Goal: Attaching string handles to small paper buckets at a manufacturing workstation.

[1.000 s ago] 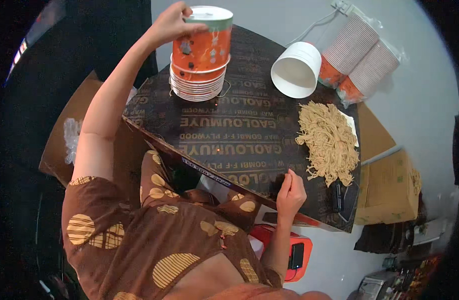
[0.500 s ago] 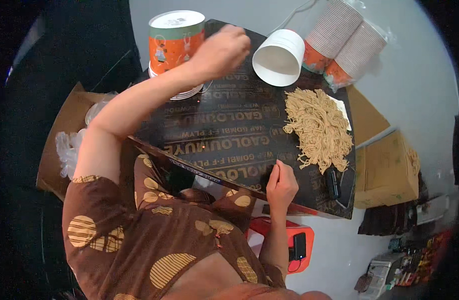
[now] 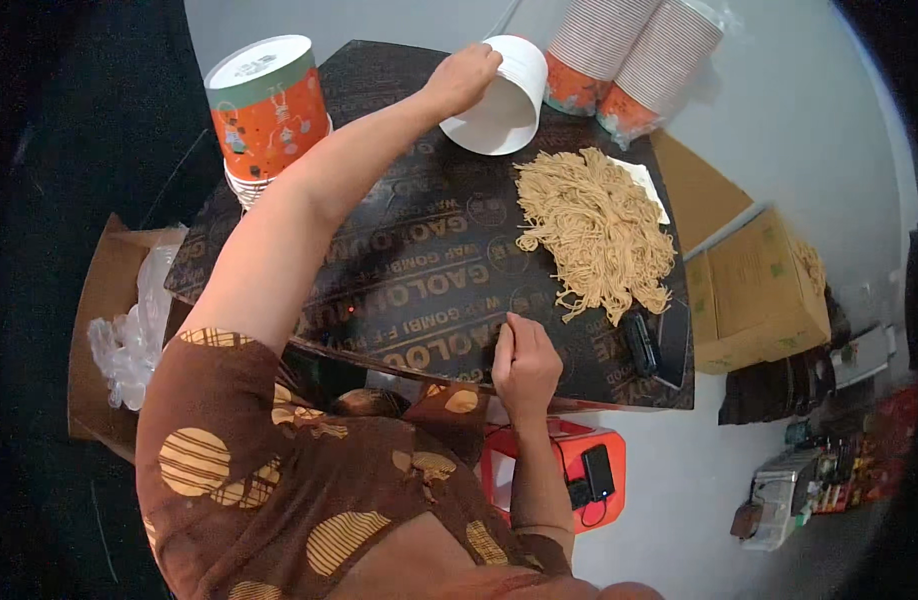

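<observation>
White tub (image 3: pixel 501 108) lies on its side at our left hand (image 3: pixel 466 76)

We see the tub on the far part of the dark, printed tabletop (image 3: pixel 409 270), between an orange tub (image 3: pixel 276 120) and the wrapped tub stacks (image 3: pixel 604 60). Its round mouth faces us, tilted slightly down and left, and shows a smooth, plain white inside, shaded deeper in. The visible outside is white too, with a pale rim curving around the opening.

Our left hand is at the rim's upper left, fingers curled; we cannot tell whether they pinch it or only touch it. Our right hand (image 3: pixel 527 365) is at the near table edge, fingers bent inward and thumb near the forefinger; we cannot tell whether it holds anything. Nearest it on the table are a black object (image 3: pixel 640 343) and a tangled heap of tan strands (image 3: pixel 601 235).
</observation>
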`<action>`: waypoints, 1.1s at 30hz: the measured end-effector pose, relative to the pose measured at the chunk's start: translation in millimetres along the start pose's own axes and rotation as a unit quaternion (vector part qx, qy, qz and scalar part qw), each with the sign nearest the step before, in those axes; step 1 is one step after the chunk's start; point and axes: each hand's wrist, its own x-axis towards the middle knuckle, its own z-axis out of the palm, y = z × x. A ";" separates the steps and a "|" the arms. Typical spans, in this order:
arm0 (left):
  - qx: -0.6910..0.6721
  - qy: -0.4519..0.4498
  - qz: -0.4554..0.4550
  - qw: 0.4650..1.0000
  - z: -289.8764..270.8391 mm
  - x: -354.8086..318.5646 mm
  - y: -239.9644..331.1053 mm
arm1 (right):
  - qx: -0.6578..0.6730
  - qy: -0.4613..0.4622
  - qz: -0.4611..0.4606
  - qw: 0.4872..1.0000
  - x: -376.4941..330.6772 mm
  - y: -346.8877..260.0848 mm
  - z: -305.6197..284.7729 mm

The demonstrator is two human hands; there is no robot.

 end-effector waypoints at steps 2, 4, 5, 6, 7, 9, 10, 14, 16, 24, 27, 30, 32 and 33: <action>0.003 0.000 -0.006 1.000 1.4 -0.4 -4.4 | -0.003 -0.001 0.000 1.000 0.4 -1.0 -0.9; 0.020 0.006 0.005 1.000 -0.4 -1.2 -5.6 | 0.000 -0.005 0.006 1.000 0.3 -1.3 -1.3; 0.019 0.004 0.006 1.000 -3.1 -1.6 -5.0 | 0.001 -0.006 0.007 1.000 0.1 -0.6 -0.8; 0.024 -0.020 -0.013 0.999 -6.3 -2.2 -5.3 | -0.003 -0.004 0.003 1.000 0.0 0.1 -0.2; 0.029 -0.043 -0.031 0.998 -10.5 -2.2 -4.8 | -0.007 -0.002 0.000 1.000 -0.4 0.6 -0.3; 0.038 -0.056 -0.034 0.997 -17.0 -5.2 -6.5 | -0.003 -0.005 0.005 1.000 -0.1 -1.0 -1.2; 0.049 -0.067 -0.037 0.996 -20.4 -7.1 -7.4 | 0.001 -0.008 0.009 1.000 -0.2 -1.9 -1.2; 0.038 -0.112 -0.008 0.993 -37.7 -10.2 -5.3 | -0.008 -0.011 0.001 1.000 -0.6 0.2 -0.4; 0.030 -0.165 -0.007 0.986 -52.3 -8.4 1.2 | -0.016 0.004 -0.015 1.000 -0.6 1.6 -2.1; -0.023 -0.296 -0.066 0.953 -111.3 -28.6 23.6 | 0.135 -0.005 0.052 0.989 0.1 11.3 -0.5; -0.021 -0.213 -0.009 0.977 -125.1 -62.4 38.7 | 0.250 -0.033 0.191 0.949 3.5 15.3 -7.9; -0.008 -0.186 -0.013 0.982 -159.1 -87.3 58.7 | 0.204 -0.013 0.193 0.960 1.7 37.1 -18.7; -0.008 -0.180 -0.033 0.983 -182.1 -106.4 66.0 | 0.090 0.036 0.094 0.991 8.7 46.3 -35.6; -0.024 -0.198 -0.062 0.978 -193.3 -114.6 68.1 | 0.061 0.029 0.114 0.991 12.1 46.5 -44.1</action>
